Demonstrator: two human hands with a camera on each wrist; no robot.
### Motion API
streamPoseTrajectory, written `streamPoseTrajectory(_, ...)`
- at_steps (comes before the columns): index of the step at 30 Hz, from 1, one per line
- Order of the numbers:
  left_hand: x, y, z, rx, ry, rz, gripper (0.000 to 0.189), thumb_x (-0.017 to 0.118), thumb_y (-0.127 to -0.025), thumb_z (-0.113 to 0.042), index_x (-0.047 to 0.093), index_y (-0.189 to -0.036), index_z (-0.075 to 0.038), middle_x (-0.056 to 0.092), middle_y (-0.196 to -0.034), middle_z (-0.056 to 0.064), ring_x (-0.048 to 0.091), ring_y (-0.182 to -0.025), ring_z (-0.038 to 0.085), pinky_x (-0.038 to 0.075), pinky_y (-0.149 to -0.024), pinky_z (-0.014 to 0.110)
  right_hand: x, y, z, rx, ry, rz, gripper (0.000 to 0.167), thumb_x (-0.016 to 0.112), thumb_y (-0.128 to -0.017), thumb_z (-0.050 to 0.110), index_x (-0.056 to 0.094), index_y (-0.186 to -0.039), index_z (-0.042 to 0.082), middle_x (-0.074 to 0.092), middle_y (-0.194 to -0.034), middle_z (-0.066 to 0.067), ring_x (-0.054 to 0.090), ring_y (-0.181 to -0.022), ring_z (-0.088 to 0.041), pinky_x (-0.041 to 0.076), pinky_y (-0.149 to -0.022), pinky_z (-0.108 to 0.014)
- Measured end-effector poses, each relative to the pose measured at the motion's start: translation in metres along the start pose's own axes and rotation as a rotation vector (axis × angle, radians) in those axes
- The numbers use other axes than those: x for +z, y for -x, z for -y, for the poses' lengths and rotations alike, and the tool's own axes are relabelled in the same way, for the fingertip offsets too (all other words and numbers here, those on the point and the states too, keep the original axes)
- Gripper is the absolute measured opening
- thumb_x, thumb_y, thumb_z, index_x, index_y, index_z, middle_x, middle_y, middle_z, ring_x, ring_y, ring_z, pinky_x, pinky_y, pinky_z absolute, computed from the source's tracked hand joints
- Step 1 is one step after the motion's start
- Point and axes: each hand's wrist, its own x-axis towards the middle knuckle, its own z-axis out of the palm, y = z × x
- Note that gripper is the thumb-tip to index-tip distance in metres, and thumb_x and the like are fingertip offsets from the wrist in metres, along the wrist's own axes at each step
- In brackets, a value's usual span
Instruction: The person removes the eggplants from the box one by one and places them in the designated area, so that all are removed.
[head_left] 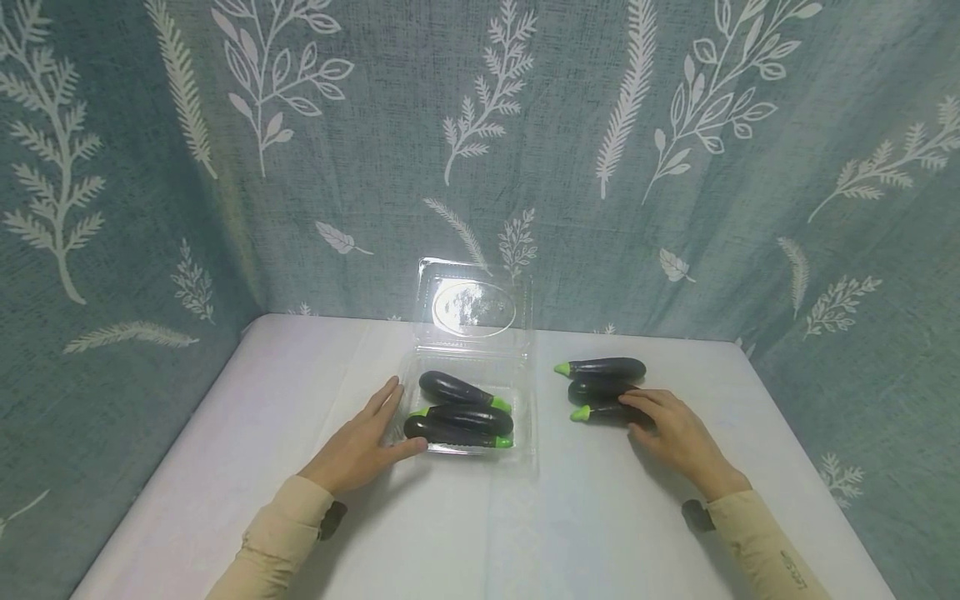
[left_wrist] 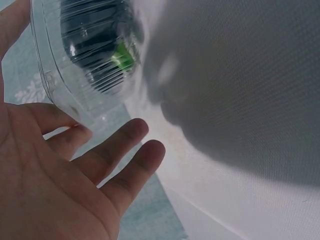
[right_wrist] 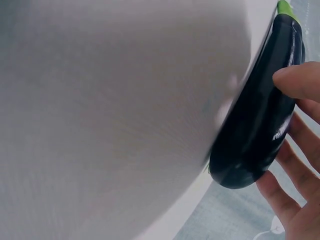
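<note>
A clear plastic clamshell box [head_left: 523,429] stands with its lid [head_left: 474,308] raised at the back. Inside it lie three dark eggplants with green stem ends, among them the rear eggplant [head_left: 453,387]. My left hand [head_left: 358,448] rests against the box's left side, its fingers [left_wrist: 117,145] spread and fairly straight. To the right, my right hand [head_left: 678,437] holds the nearest loose eggplant [right_wrist: 252,110] between thumb and fingers, over its thick end. Behind that are a middle eggplant [head_left: 594,390] and a far eggplant [head_left: 607,368].
A white-covered table [head_left: 487,533] carries everything. Green patterned curtains [head_left: 375,150] stand at the back and on both sides. The raised lid reaches up in front of the back curtain.
</note>
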Motion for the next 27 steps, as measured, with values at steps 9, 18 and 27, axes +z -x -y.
streamPoseTrajectory(9, 0.0, 0.0, 0.0, 0.005, 0.0, -0.003, 0.102, 0.063, -0.091, -0.066, 0.021, -0.162, -0.005, 0.014, -0.17, 0.008, 0.034, -0.144, 0.045, 0.033, -0.113, 0.062, -0.004, -0.003, 0.002, 0.006, 0.001, -0.015, 0.05, 0.085, -0.074, 0.002, 0.07, -0.122, 0.004, 0.067, -0.121, -0.016, 0.063, -0.111, -0.037, 0.05, -0.096, -0.052)
streamPoseTrajectory(18, -0.001, 0.0, -0.001, 0.006, 0.0, -0.004, 0.102, 0.063, -0.091, -0.066, 0.021, -0.162, -0.005, 0.014, -0.169, 0.009, 0.033, -0.145, 0.044, 0.033, -0.114, 0.062, -0.013, -0.014, 0.013, 0.042, -0.04, -0.013, 0.042, 0.08, -0.083, 0.005, 0.069, -0.124, 0.006, 0.067, -0.125, -0.012, 0.06, -0.117, -0.033, 0.047, -0.101, -0.05)
streamPoseTrajectory(27, 0.001, 0.0, 0.0, 0.004, 0.0, -0.009, 0.103, 0.062, -0.09, -0.067, 0.022, -0.162, -0.005, 0.015, -0.169, 0.01, 0.034, -0.144, 0.045, 0.033, -0.113, 0.063, -0.015, -0.035, 0.036, 0.124, -0.133, -0.009, 0.038, 0.075, -0.092, 0.009, 0.066, -0.129, 0.009, 0.065, -0.13, -0.009, 0.057, -0.123, -0.032, 0.043, -0.106, -0.051)
